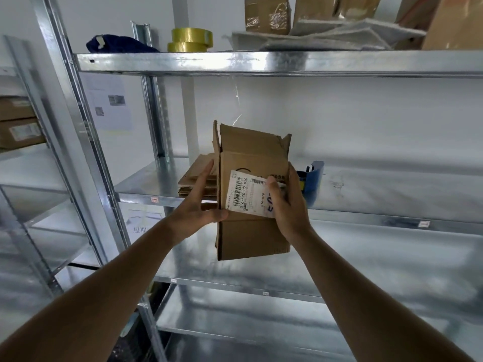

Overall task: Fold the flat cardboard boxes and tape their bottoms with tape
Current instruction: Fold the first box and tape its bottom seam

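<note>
The box (251, 199) is held upright in front of the shelf (366, 194), half opened. It is gripped by the right hand (287, 205) at the label and steadied by the flat, open left hand (201, 202). A risk is judged — if squeezed unevenly, it could collapse flat again — or slip.

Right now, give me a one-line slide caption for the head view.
Both hands, left and right, hold a labelled box upright before a metal shelf bearing tape rolls.
</note>
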A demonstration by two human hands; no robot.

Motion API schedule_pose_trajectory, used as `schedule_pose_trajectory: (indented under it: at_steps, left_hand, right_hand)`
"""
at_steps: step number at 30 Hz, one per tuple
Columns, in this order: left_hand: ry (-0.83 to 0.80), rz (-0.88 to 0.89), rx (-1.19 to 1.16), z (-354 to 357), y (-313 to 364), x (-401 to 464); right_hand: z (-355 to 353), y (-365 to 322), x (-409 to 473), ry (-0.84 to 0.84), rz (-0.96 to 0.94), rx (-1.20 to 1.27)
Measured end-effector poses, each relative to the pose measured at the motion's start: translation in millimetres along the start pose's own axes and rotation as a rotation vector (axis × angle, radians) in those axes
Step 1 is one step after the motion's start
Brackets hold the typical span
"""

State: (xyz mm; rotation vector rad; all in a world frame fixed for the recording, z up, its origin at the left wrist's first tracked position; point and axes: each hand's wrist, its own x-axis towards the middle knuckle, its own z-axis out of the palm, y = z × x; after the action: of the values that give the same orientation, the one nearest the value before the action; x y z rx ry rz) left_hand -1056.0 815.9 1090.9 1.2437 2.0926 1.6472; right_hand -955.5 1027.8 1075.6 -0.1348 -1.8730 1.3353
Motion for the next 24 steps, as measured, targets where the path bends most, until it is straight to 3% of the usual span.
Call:
schedule_pose_trajectory:
  at_steps: [5,11,24]
  left_hand:
    - [-0.134,-0.035,-0.165,8.6,11.5,15.0]
    - [-0.173,-0.039,-0.298,20.1,27.2,34.2]
    - [-0.424,0.059,-0.259,90.6,59.4,72.7]
  right_hand:
    - [-19.6,-9.5,-5.7,0.009,0.029,0.039]
    - [-46.5,-31.7,-14.4,0.071,-0.063,-0.013]
    - [-133.4,-55.8,-17.7,0.259,0.152,-0.071]
